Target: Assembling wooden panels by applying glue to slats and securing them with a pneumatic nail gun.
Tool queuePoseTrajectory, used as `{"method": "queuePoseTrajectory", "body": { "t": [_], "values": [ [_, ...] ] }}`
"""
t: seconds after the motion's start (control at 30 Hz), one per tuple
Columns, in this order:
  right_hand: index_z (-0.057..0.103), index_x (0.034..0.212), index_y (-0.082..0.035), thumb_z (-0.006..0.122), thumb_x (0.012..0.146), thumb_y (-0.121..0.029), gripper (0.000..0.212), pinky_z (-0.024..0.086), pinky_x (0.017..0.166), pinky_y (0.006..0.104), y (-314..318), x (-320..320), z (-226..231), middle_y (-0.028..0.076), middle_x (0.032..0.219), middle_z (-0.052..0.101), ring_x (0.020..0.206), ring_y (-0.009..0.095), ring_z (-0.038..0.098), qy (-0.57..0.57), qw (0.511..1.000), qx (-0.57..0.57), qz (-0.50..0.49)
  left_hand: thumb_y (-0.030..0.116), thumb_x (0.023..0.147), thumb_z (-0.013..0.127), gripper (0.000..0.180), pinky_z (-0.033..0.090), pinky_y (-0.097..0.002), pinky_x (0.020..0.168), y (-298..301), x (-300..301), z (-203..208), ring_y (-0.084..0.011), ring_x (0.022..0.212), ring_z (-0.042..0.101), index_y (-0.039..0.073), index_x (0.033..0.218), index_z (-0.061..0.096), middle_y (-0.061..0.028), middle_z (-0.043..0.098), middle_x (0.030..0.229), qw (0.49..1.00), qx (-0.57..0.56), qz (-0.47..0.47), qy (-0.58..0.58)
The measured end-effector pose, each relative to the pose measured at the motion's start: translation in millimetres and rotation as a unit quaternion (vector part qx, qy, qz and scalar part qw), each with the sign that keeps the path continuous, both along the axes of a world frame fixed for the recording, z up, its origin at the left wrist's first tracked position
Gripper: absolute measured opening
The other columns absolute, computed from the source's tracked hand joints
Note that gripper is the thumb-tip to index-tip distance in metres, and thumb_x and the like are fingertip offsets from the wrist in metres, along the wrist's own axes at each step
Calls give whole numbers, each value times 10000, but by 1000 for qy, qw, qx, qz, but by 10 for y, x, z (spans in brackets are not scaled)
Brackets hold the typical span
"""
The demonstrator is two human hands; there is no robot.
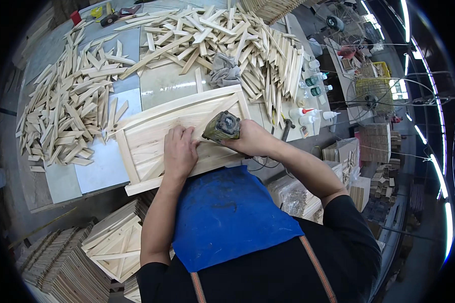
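Note:
A pale wooden panel (187,156) with a raised frame lies tilted on the near edge of the table. A wooden strip (154,169) runs diagonally across its face, partly covered by my left hand (180,151). That hand is closed over the strip, its fingertips pressed down and its thumb beside the tool. My right hand (254,139) is wrapped round the handle of a nail gun (222,126), whose worn greenish head faces up. The gun stands over the middle of the panel, to the right of my left fingers. Its nose is hidden beneath its body.
Loose wooden strips (68,103) are heaped at the left, with another big heap (207,35) at the back. A grey rag (225,70) lies behind the panel. White glue bottles (306,116) and a hammer (287,130) sit at the right edge. Finished panels (117,247) are stacked below left.

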State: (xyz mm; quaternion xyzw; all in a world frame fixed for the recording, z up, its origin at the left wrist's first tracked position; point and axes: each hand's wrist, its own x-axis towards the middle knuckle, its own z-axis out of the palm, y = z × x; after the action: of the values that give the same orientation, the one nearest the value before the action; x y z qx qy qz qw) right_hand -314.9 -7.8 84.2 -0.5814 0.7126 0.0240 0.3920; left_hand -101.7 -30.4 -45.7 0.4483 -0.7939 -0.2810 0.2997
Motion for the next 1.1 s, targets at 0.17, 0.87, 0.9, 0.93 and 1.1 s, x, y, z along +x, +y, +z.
{"method": "queuePoseTrajectory", "body": {
  "t": [0.17, 0.87, 0.9, 0.93, 1.1],
  "values": [
    [748, 1099, -10, 782, 866, -261, 344, 575, 804, 409, 49, -79, -199, 198, 912, 759, 838, 316, 743, 22, 999, -34, 19, 79, 814, 753, 391, 458, -456, 971, -18, 32, 23, -373, 1095, 565, 19, 1193, 684, -175, 611, 1144, 1000, 7, -8, -3],
    [601, 1128, 52, 662, 824, -169, 381, 526, 855, 492, 1542, -2442, -1253, 297, 947, 691, 950, 436, 684, 82, 941, -102, -311, 67, 834, 766, 404, 469, -460, 996, 0, -86, -7, -377, 1130, 574, 31, 1230, 690, -190, 605, 1175, 998, -26, -7, -56],
    [567, 1195, 45, 625, 824, -132, 415, 521, 876, 512, 1530, -2492, -1462, 323, 957, 676, 975, 470, 669, 63, 950, -82, -294, 62, 831, 769, 405, 474, -458, 988, 1, -87, -12, -376, 1121, 579, 30, 1227, 693, -189, 605, 1169, 998, -18, -2, -64],
    [567, 1195, 45, 625, 824, -132, 415, 521, 876, 512, 1529, -2551, -1703, 323, 957, 676, 975, 470, 669, 50, 949, -86, -298, 62, 831, 769, 405, 474, -458, 988, 11, -80, -18, -376, 1121, 579, 30, 1227, 693, -189, 605, 1169, 997, -27, -4, -75],
    [420, 1383, 84, 617, 864, -134, 596, 505, 968, 495, 1254, -2613, -2592, 355, 1146, 641, 1101, 474, 635, 7, 968, -130, -215, 73, 837, 767, 427, 468, -445, 1017, 43, -103, -7, -381, 1167, 571, 38, 1255, 689, -197, 599, 1187, 994, -14, 8, -105]
  ]
}}
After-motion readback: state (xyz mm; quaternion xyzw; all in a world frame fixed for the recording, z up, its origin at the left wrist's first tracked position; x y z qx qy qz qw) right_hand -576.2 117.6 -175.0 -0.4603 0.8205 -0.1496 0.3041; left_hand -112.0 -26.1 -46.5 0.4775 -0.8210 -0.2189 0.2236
